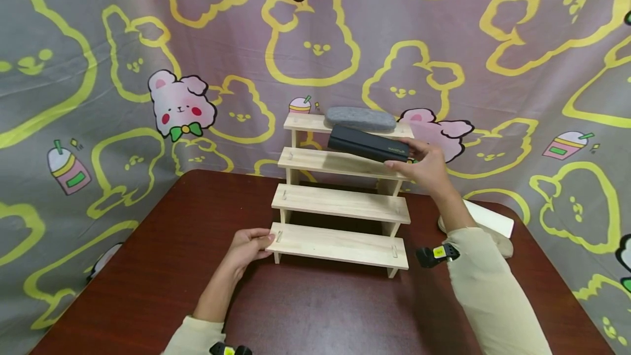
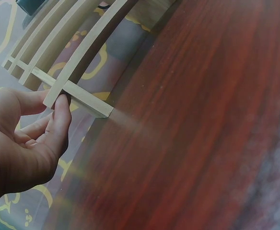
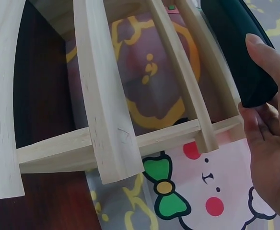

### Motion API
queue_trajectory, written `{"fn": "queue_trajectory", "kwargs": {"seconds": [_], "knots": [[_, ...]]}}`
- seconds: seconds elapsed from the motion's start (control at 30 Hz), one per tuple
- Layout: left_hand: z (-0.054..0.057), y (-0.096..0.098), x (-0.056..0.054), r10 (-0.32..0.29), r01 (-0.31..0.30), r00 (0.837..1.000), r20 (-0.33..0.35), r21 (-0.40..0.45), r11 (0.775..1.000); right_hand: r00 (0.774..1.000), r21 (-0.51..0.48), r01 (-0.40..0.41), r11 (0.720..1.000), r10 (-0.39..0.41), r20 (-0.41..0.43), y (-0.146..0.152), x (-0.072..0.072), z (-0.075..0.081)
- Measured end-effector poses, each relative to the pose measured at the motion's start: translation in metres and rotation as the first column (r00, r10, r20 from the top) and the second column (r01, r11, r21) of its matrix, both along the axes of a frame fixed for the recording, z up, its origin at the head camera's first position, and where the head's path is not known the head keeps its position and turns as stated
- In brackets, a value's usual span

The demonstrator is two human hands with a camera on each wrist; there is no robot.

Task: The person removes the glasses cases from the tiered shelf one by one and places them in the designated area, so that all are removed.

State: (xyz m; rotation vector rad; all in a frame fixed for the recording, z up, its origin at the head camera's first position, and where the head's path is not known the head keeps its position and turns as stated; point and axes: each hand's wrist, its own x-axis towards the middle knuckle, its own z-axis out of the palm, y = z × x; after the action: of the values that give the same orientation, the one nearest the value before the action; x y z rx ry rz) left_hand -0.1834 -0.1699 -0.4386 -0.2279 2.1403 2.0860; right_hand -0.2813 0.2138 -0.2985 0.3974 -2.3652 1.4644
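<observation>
A four-tier stepped wooden shelf (image 1: pixel 340 201) stands on the table. My left hand (image 1: pixel 245 250) pinches the left end of its lowest board (image 2: pixel 77 67), thumb on one face and fingers on the other. Up by the top tiers, my right hand (image 1: pixel 425 164) grips the right end of a dark glasses case (image 1: pixel 367 143). In the right wrist view this dark case is held off the boards, thumb on one side and fingers beneath. A grey felt-like glasses case (image 1: pixel 361 118) lies on the top board, behind the held one and partly hidden by it.
To the right of the shelf, partly behind my right forearm, lie a white case-like object (image 1: pixel 490 218) and a beige rounded one (image 1: pixel 502 244). A patterned cloth (image 1: pixel 315 43) hangs behind the dark red table (image 1: pixel 162 267).
</observation>
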Motion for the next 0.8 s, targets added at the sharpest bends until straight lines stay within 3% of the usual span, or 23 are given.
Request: {"fn": "queue_trajectory", "kwargs": {"seconds": [0.6, 0.8], "knots": [[-0.003, -0.001, -0.002, 0.001, 0.0, 1.0, 0.01, -0.005, 1.0, 0.998, 0.016, 0.064, 0.998, -0.064, 0.018, 0.009, 0.015, 0.009], [-0.003, -0.002, -0.002, -0.002, 0.002, 1.0, 0.012, -0.002, 1.0, 0.998, 0.005, 0.064, 0.998, -0.064, -0.011, 0.015, 0.018, 0.011]]}}
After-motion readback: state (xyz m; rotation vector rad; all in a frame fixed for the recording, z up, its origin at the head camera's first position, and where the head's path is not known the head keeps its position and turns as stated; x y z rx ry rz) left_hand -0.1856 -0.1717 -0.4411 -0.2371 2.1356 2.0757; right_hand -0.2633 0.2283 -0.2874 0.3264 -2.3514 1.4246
